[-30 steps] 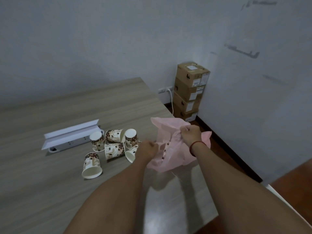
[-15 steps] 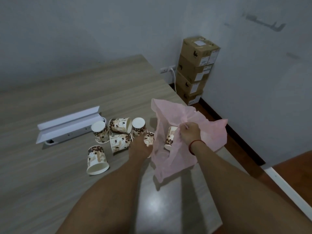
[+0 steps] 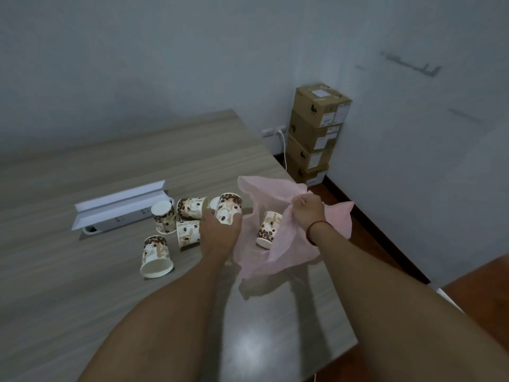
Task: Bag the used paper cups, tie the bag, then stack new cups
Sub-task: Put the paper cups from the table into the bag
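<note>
Wood table (image 3: 82, 293), boxes (image 3: 316, 133) in corner; L grip (image 3: 220, 234) holds cup (image 3: 228, 206), R grip (image 3: 307, 212) pinches bag (image 3: 292, 244).

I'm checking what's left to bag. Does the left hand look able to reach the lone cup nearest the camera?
Probably yes, though not right away: the left hand grips another cup. Once that goes in the pink bag, bare table lies between it and the lone cup, nothing atop it.

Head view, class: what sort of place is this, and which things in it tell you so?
Probably an office or meeting room: a long wood-grain table with a flip-up power socket box set into it, cardboard boxes stacked in the corner, and a wall outlet beside them.
</note>
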Motion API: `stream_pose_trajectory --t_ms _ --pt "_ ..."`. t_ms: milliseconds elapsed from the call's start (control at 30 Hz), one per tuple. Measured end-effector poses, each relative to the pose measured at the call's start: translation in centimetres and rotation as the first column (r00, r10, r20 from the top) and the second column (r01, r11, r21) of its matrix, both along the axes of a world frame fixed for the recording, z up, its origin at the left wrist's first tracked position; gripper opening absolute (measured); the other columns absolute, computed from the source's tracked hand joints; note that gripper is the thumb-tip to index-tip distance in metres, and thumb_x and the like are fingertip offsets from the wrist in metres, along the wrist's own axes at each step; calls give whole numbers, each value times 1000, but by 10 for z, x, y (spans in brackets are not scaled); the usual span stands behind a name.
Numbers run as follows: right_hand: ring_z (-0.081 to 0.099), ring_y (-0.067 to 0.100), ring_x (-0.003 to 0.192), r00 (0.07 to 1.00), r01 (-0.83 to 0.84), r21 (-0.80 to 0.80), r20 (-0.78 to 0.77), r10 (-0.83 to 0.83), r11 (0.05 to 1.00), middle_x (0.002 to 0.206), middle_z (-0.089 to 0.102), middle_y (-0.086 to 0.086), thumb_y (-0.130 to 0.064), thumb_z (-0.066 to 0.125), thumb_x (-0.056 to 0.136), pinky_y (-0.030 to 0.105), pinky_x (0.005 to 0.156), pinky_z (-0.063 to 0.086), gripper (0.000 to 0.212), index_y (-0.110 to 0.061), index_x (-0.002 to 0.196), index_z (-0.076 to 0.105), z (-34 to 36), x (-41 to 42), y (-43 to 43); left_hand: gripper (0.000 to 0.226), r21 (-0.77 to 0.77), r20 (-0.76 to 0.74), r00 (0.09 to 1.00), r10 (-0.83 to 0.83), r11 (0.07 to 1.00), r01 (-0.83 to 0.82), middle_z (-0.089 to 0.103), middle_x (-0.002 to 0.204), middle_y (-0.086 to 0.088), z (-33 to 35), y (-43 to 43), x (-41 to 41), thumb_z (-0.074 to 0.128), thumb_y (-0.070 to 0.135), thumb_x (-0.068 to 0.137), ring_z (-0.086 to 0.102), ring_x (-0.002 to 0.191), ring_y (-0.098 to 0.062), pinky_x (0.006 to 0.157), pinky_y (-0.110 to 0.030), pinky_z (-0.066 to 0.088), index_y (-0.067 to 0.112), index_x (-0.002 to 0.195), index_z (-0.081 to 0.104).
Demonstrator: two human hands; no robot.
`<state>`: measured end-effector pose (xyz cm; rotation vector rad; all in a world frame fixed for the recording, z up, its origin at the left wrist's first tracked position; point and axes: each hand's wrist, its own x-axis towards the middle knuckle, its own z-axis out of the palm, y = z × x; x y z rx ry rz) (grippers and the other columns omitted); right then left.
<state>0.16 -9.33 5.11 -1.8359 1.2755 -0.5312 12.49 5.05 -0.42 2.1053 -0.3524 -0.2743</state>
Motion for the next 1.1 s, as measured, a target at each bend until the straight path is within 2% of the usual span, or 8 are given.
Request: stream_pose_trajectory --t_ms 133,300,467,567,633,700,900,1100 --pt "53 25 81 999 17 20 50 -18 1000 82 57 17 -5 42 92 26 72 39 31 12 92 68 15 -8 0 62 -137 52 997 -51 989 57 54 111 -8 19 -7 -26 72 44 74 57 103 -27 80 -35 47 11 118 42" --pt "63 37 94 988 6 20 154 -9 1000 97 68 28 -8 43 90 42 88 53 31 11 90 69 36 -7 8 68 -99 -89 995 -40 995 31 49 121 -9 29 -31 -60 76 46 72 53 107 -27 90 -39 49 11 118 41" --pt "58 28 80 982 -44 29 184 38 999 81 62 21 -6 42 90 35 79 50 29 6 76 65 52 -7 8 56 -101 -441 839 -319 946 307 59 124 -21 46 -51 -71 23 39 101 55 110 -33 98 -40 42 1 129 54" --pt "60 31 84 982 -55 28 184 49 998 86 64 24 -6 43 91 43 87 52 30 10 82 67 49 0 8 43 -38 -300 928 -220 975 219 69 101 -22 46 -37 -50 38 26 95 64 98 -36 82 -38 49 -3 101 69" --pt "55 27 79 983 -72 21 172 67 997 75 59 19 -7 44 91 37 75 51 28 0 70 61 41 9 14 30 93 -175 976 -130 985 147 70 88 -17 39 -14 -25 48 20 90 65 91 -32 79 -36 50 1 85 72" --pt "51 22 76 987 -81 26 139 77 996 72 54 14 -6 45 90 27 66 41 28 -7 64 54 29 24 23 28 193 -102 995 -8 981 28 71 100 -19 28 13 4 52 20 90 65 100 -35 84 -36 51 0 95 72" --pt "46 22 68 993 -110 91 43 107 990 68 50 15 -6 43 88 28 69 38 28 -8 60 47 -18 69 42 47 449 -24 985 169 882 -141 54 129 -20 -10 74 74 67 23 82 49 124 -38 103 -44 43 7 124 55" --pt "47 25 72 996 -85 96 -31 88 992 73 48 19 -7 42 89 32 68 38 38 -11 51 37 -61 85 48 78 520 -193 922 337 832 -195 43 138 -21 -51 95 95 76 35 77 45 128 -39 107 -45 40 6 137 35"
